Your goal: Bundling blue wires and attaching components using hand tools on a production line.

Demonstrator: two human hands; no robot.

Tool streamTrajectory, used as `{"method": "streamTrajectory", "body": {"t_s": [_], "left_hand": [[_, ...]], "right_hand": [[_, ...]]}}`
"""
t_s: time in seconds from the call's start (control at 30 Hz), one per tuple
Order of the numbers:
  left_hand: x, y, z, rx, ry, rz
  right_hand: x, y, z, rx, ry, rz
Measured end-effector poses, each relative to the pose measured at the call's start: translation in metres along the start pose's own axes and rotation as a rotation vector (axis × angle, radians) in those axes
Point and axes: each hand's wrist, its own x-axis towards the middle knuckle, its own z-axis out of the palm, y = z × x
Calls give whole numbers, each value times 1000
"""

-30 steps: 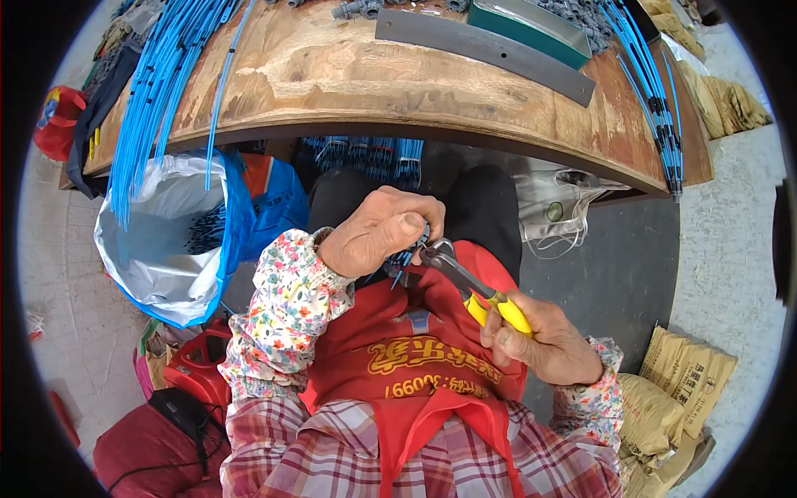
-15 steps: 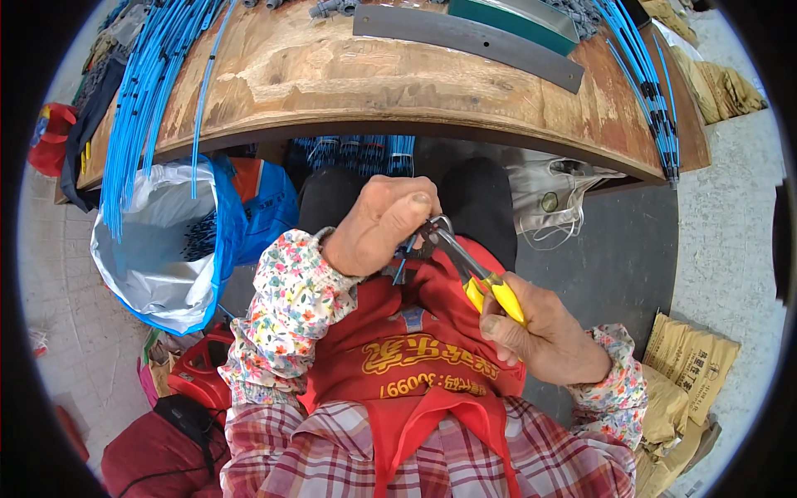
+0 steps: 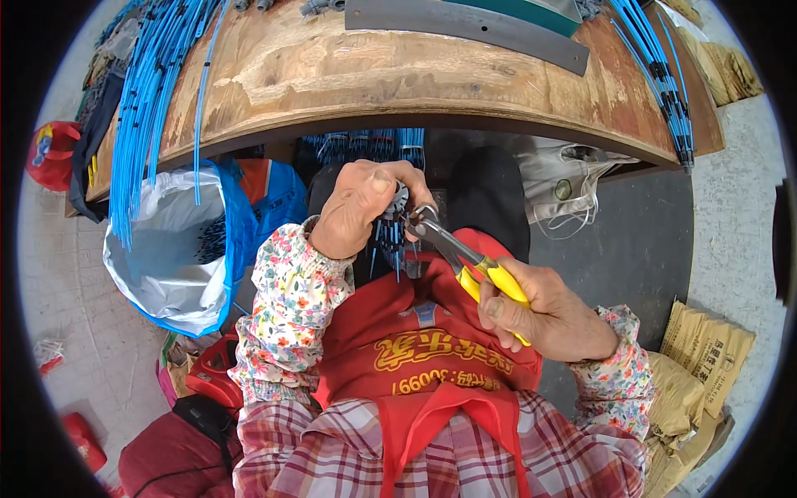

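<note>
My left hand [image 3: 353, 212] is closed around a small round grey plastic part [image 3: 400, 199], held above my lap. Short thin blue strands with black pieces [image 3: 390, 245] hang below it. My right hand [image 3: 552, 311] grips a pair of yellow-handled pliers [image 3: 508, 286]. Their metal jaws reach up to the left fingers, beside the grey part. Exactly what lies between the jaws is too small to make out.
Ahead stands a wooden table [image 3: 374, 79] with a metal bar [image 3: 465, 37] on it. Long blue strands [image 3: 149, 108] hang over its left edge, above an open blue-and-white sack [image 3: 178, 282]. Brown paper sacks [image 3: 701, 349] lie at the right.
My left hand has turned and shifted slightly, so the grey part and its hanging blue strands now show. The pliers stay in my right hand, jaws still close to the left fingers.
</note>
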Motion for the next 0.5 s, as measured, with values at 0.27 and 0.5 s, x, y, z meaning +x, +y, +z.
{"method": "streamTrajectory", "body": {"t_s": [0.27,0.5], "left_hand": [[-1,4,1,25,17,-14],[0,1,-3,30,14,15]], "right_hand": [[4,-2,-3,35,-6,29],[11,19,3,-6,-10,-110]]}}
